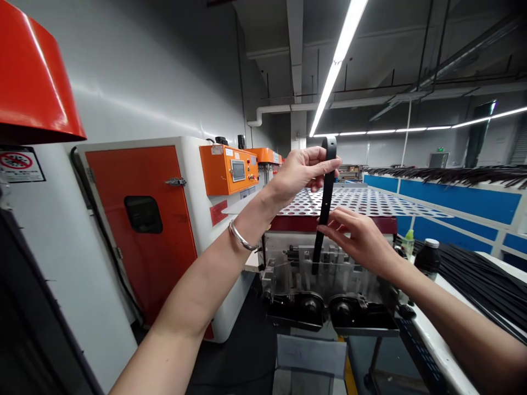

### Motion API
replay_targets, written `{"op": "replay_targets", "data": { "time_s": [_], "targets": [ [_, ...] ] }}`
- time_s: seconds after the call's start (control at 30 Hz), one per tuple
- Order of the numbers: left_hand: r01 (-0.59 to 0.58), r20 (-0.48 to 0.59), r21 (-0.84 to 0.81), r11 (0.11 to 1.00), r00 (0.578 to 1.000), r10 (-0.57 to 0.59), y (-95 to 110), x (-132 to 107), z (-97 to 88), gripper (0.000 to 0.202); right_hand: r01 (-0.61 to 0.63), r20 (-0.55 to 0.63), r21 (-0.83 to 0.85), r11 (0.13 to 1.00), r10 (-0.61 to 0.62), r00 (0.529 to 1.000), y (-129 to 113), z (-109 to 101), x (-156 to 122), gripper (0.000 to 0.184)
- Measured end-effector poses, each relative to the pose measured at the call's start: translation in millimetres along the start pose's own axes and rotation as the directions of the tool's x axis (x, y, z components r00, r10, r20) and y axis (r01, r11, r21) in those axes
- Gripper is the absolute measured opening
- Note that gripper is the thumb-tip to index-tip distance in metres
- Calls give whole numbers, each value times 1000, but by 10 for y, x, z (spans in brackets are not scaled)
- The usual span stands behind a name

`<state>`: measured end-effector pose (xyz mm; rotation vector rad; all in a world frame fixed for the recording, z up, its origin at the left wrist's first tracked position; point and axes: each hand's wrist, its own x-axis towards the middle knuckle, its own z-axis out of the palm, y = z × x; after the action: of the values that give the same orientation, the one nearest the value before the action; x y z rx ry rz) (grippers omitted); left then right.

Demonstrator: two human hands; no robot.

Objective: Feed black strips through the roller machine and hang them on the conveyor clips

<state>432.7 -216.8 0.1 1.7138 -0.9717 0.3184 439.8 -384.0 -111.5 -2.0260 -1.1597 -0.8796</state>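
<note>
A black belt strap (326, 200) with small holes hangs nearly upright in front of me, its top curled over. My left hand (307, 169) pinches it near the top between thumb and fingers. Lower down, my right hand (349, 233) grips the same strap, thumb and fingertips at its edge. Below the hands, the strap's lower end hangs before a machine (337, 269) with a clear cover and dark round parts beneath. Behind the strap is a perforated white metal top (370, 202).
An orange control box (230, 170) and a white cabinet with an orange door (140, 230) stand on the left. Many black straps (486, 291) lie on the right beside a dark bottle (428, 258). A chair (310, 356) is below the machine.
</note>
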Motion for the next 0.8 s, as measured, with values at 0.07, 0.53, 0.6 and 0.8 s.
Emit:
{"op": "replay_targets", "data": {
  "time_s": [0.07,0.53,0.6,0.8],
  "targets": [
    [-5,-22,18,1000,1000,6,-64,-97,51,11,-56,53,121,991,50,997,-11,9,-26,20],
    [71,-65,52,996,996,-67,-403,-428,216,22,-59,78,107,993,50,996,105,244,-197,21],
    [67,-89,44,997,994,-63,-406,-424,223,21,-44,72,76,996,39,997,106,201,-191,20],
    [94,-112,117,989,990,-81,-403,-396,264,23,-73,144,-4,997,73,987,152,84,-231,19]
  ]
}}
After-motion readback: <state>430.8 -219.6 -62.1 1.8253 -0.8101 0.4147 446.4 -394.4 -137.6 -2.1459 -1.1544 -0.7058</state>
